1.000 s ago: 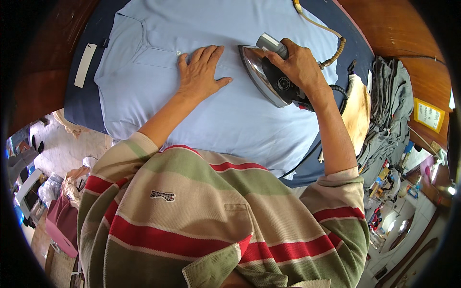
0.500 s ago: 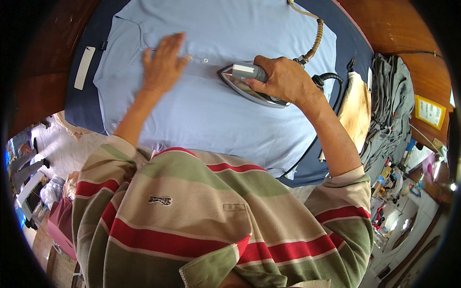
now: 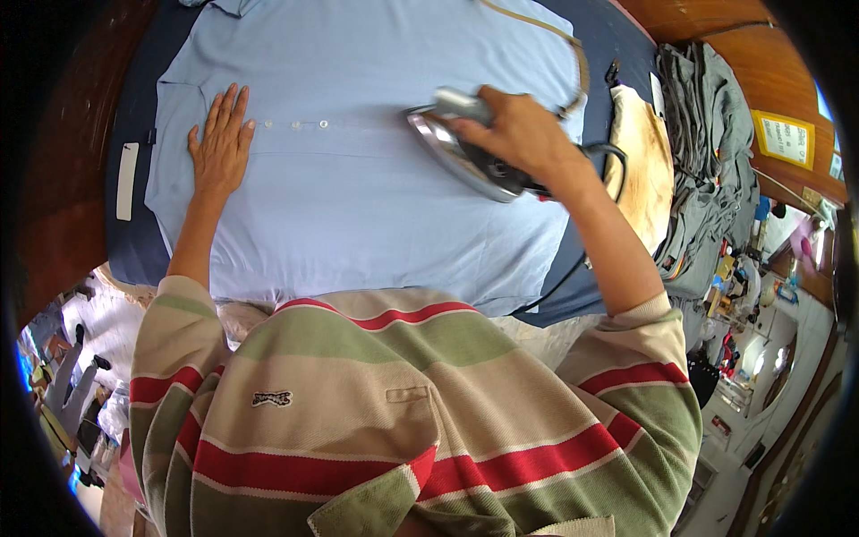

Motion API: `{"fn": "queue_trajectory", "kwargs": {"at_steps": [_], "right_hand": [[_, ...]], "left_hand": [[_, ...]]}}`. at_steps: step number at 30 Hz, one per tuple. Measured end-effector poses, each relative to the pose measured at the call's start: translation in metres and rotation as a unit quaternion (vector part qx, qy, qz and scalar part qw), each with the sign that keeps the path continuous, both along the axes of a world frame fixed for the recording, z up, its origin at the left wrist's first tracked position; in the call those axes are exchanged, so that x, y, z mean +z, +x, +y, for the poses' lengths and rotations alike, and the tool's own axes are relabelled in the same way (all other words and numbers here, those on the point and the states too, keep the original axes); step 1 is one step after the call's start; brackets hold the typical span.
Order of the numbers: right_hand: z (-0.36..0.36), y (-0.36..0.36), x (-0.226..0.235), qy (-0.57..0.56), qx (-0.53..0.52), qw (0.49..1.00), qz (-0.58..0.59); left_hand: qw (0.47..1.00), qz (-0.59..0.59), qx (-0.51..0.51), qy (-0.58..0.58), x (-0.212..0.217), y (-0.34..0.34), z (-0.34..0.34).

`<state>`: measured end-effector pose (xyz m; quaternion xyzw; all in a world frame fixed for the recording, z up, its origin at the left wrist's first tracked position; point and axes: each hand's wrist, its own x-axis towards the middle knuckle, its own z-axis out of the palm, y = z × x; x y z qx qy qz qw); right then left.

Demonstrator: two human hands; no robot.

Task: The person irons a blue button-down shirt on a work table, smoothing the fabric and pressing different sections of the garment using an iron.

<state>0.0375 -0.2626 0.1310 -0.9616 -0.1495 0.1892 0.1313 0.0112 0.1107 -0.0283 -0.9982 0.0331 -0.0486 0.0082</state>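
Observation:
A light blue shirt [image 3: 358, 215] lies spread out, with a row of small white buttons [image 3: 296, 125] along its middle. My left hand [image 3: 222, 143] rests flat on the cloth at the left end of that row, fingers stretched out. In my right hand [image 3: 528, 139] is the grey handle of a clothes iron [image 3: 461, 161], slightly blurred. Its pointed tip faces left, to the right of the buttons. Whether the soleplate touches the shirt, I cannot tell.
Under the shirt is a dark navy ironing surface [image 3: 134, 246], with a white strip [image 3: 127, 182] at its left. A tan hose [image 3: 582, 72] and a black cord [image 3: 573, 273] run at the right, near a scorched cream cloth [image 3: 637, 170] and folded grey garments [image 3: 707, 125].
My left hand has slid left along the shirt, uncovering more buttons. The iron has moved right, away from the buttons. The whole view has shifted a little.

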Motion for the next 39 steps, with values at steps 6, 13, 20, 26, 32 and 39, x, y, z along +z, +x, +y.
{"fn": "queue_trajectory", "kwargs": {"at_steps": [6,13,20,26,32,39], "right_hand": [[-0.106,-0.001,-0.016,0.080,-0.181,0.976,-0.089],[-0.082,-0.022,0.002,0.014,0.058,0.998,0.001],[-0.035,-0.017,-0.002,-0.006,0.117,0.993,-0.030],[-0.055,-0.024,0.004,0.001,0.120,0.993,0.010],[-0.136,-0.047,0.048,0.060,-0.061,0.996,-0.013],[-0.273,-0.035,0.033,0.057,-0.316,0.942,-0.102]], "left_hand": [[1.000,0.002,-0.003,0.013,-0.004,0.003,-0.001],[1.000,0.002,0.013,0.000,-0.008,0.000,0.004],[1.000,0.002,0.017,0.016,-0.008,0.003,0.006],[1.000,0.005,0.017,-0.001,-0.002,0.001,0.005],[0.999,0.010,0.028,0.022,0.000,-0.003,0.001],[0.998,0.031,0.035,0.033,0.001,0.003,-0.001]]}}
